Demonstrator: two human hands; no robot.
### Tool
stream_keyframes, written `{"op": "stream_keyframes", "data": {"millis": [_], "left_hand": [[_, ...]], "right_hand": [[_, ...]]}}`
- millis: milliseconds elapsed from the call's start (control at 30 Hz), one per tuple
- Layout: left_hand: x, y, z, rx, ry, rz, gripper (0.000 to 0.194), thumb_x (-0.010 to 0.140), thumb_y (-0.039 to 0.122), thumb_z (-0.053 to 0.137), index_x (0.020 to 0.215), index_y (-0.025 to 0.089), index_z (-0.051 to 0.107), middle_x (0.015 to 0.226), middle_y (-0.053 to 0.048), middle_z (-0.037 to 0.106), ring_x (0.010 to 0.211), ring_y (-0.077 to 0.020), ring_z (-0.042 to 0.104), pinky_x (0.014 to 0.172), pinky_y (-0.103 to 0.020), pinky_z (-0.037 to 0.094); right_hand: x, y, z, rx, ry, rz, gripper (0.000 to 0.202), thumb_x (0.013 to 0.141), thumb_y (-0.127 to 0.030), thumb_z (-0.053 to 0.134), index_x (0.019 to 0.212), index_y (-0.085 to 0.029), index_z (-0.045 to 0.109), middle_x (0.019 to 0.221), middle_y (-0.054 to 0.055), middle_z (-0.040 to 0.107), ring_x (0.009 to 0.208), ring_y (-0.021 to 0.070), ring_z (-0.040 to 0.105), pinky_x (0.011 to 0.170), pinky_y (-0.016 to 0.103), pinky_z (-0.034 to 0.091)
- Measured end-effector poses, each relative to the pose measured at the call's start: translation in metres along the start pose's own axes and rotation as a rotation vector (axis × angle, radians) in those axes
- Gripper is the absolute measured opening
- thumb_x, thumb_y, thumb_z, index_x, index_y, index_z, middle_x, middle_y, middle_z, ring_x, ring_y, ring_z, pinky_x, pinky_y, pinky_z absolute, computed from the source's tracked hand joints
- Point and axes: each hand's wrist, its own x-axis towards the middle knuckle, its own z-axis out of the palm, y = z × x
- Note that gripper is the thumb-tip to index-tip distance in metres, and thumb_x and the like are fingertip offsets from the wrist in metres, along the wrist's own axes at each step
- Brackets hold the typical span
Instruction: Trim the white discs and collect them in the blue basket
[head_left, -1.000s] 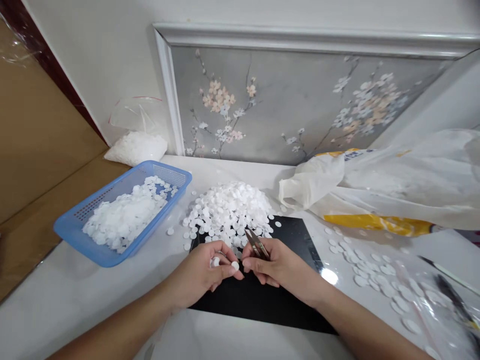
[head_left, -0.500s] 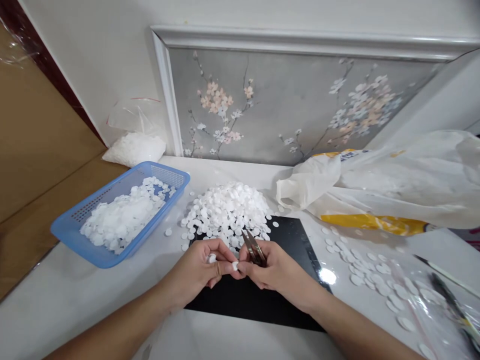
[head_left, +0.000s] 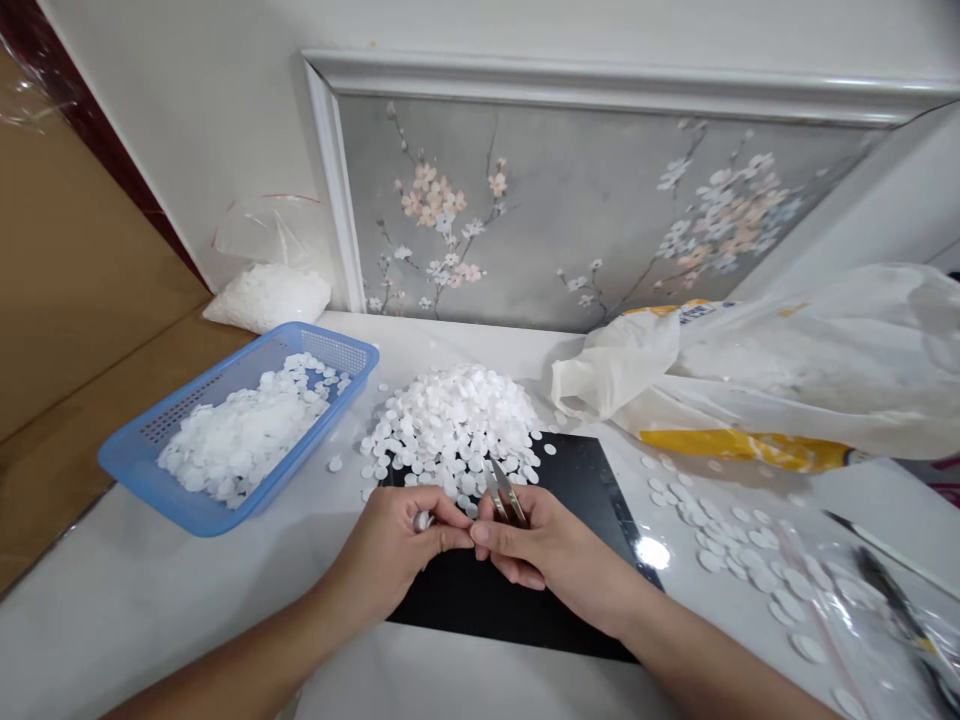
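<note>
Over a black mat [head_left: 517,610], my left hand [head_left: 409,535] is closed, with a few white discs [head_left: 422,520] held in its curled fingers. My right hand [head_left: 525,535] is closed around metal tweezers [head_left: 504,492], whose tips point up and away. The thumbs and fingertips of both hands meet; anything pinched between them is too small to make out. Just beyond the hands lies a large heap of white discs [head_left: 465,415], partly on the mat.
At the left stands a blue basket [head_left: 300,460] holding white discs, with a clear bag [head_left: 270,295] of white pieces behind it. A white and yellow plastic bag [head_left: 750,390] lies at the right. Loose discs [head_left: 720,540] and a black-handled tool [head_left: 892,590] are near a clear bag.
The white disc that showed between the fingertips is no longer visible there. My left hand has tilted slightly, and the fingers of my right hand have shifted under the tweezers.
</note>
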Motion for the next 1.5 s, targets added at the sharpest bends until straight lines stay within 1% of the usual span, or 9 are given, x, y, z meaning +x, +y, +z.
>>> {"op": "stream_keyframes", "data": {"millis": [167, 367, 500, 667, 900, 1100, 1267, 1367, 1500], "left_hand": [[0.002, 0.002, -0.003, -0.032, -0.032, -0.082, 0.018, 0.071, 0.035, 0.067, 0.072, 0.017, 0.07, 0.058, 0.002, 0.061, 0.045, -0.0072, 0.037, 0.045, -0.021, 0.028], [0.002, 0.003, -0.005, -0.317, -0.061, -0.213, 0.022, 0.07, 0.035, 0.068, 0.069, 0.015, 0.059, 0.068, -0.002, 0.066, 0.046, -0.0051, 0.032, 0.045, -0.02, 0.02], [0.001, 0.004, -0.005, -0.372, -0.078, -0.229, 0.023, 0.071, 0.035, 0.068, 0.07, 0.015, 0.055, 0.069, -0.003, 0.065, 0.047, -0.0047, 0.032, 0.046, -0.02, 0.019], [0.001, 0.005, -0.006, -0.376, -0.094, -0.253, 0.022, 0.074, 0.033, 0.065, 0.069, 0.015, 0.055, 0.064, 0.0, 0.062, 0.046, -0.004, 0.03, 0.046, -0.02, 0.018], [0.002, 0.002, -0.006, -0.368, -0.097, -0.25, 0.022, 0.075, 0.033, 0.064, 0.068, 0.015, 0.052, 0.06, 0.002, 0.059, 0.045, -0.0032, 0.028, 0.046, -0.021, 0.016], [0.002, 0.005, -0.006, -0.405, -0.09, -0.258, 0.022, 0.073, 0.027, 0.062, 0.065, 0.017, 0.044, 0.066, -0.001, 0.064, 0.044, -0.0033, 0.03, 0.045, -0.022, 0.015], [0.001, 0.009, -0.008, -0.479, -0.065, -0.266, 0.011, 0.071, 0.018, 0.054, 0.071, 0.019, 0.043, 0.07, -0.002, 0.066, 0.045, -0.0045, 0.034, 0.045, -0.022, 0.015], [0.002, 0.009, -0.011, -0.484, -0.033, -0.26, 0.004, 0.074, 0.022, 0.05, 0.074, 0.019, 0.048, 0.062, 0.001, 0.06, 0.044, -0.0052, 0.035, 0.044, -0.021, 0.015], [0.006, 0.008, -0.016, -0.42, 0.08, -0.186, 0.028, 0.083, 0.042, 0.049, 0.07, 0.017, 0.051, 0.045, 0.008, 0.032, 0.039, -0.0046, 0.026, 0.041, -0.02, 0.014]], "right_hand": [[-0.001, -0.002, -0.001, 0.05, -0.04, 0.011, 0.031, 0.069, -0.034, 0.074, 0.069, -0.016, 0.049, 0.061, -0.002, 0.057, 0.044, 0.0033, 0.036, 0.04, 0.02, 0.017], [-0.001, -0.003, -0.001, -0.041, -0.022, -0.055, 0.027, 0.073, -0.032, 0.069, 0.083, -0.019, 0.048, 0.065, -0.004, 0.057, 0.047, 0.0052, 0.04, 0.042, 0.02, 0.022], [0.0, -0.002, -0.002, -0.154, -0.036, -0.096, 0.022, 0.079, -0.034, 0.061, 0.09, -0.018, 0.05, 0.07, -0.001, 0.058, 0.051, 0.0077, 0.047, 0.044, 0.021, 0.026], [-0.001, -0.003, -0.002, -0.222, -0.029, -0.111, 0.016, 0.08, -0.029, 0.055, 0.091, -0.018, 0.051, 0.071, -0.001, 0.058, 0.052, 0.0082, 0.048, 0.044, 0.02, 0.028], [0.003, -0.003, -0.003, -0.25, 0.014, -0.111, 0.009, 0.075, -0.021, 0.053, 0.083, -0.017, 0.054, 0.068, -0.001, 0.058, 0.048, 0.0074, 0.047, 0.042, 0.02, 0.025], [0.005, -0.006, -0.009, -0.041, 0.04, -0.114, 0.005, 0.07, -0.016, 0.049, 0.069, -0.016, 0.054, 0.061, -0.001, 0.056, 0.043, 0.006, 0.037, 0.042, 0.023, 0.02], [0.006, -0.013, -0.015, 0.04, 0.081, -0.108, 0.009, 0.07, -0.019, 0.045, 0.063, -0.017, 0.05, 0.064, 0.003, 0.06, 0.045, 0.0087, 0.041, 0.042, 0.024, 0.019], [0.006, -0.013, -0.015, -0.085, 0.076, -0.088, 0.014, 0.075, -0.024, 0.05, 0.063, -0.017, 0.048, 0.066, 0.003, 0.06, 0.044, 0.0076, 0.039, 0.041, 0.023, 0.019], [0.008, -0.006, -0.012, -0.392, 0.149, -0.146, 0.009, 0.078, -0.027, 0.056, 0.076, -0.02, 0.05, 0.065, -0.002, 0.056, 0.048, 0.0087, 0.042, 0.045, 0.023, 0.03]]}}
